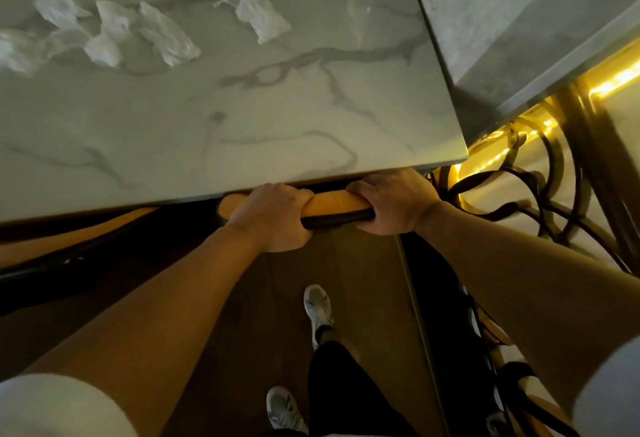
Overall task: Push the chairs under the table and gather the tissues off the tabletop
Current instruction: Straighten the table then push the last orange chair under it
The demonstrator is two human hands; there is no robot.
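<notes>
Both hands, left (273, 216) and right (391, 206), fingers clenched around yellow chair back (337, 209) against marble table (242, 125) edge.

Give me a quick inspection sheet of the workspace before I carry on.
Surface: marble tabletop, bare near the front edge.
Job's things: crumpled tissues scattered at the far left; yellow chair back sits against the table edge.
Clutter: nothing seen.
Hands: left hand and right hand both grip the chair back, fingers curled over it.
Cables: nothing seen.
Surroundings: second marble table at right; wooden floor; lit gold railing.
</notes>
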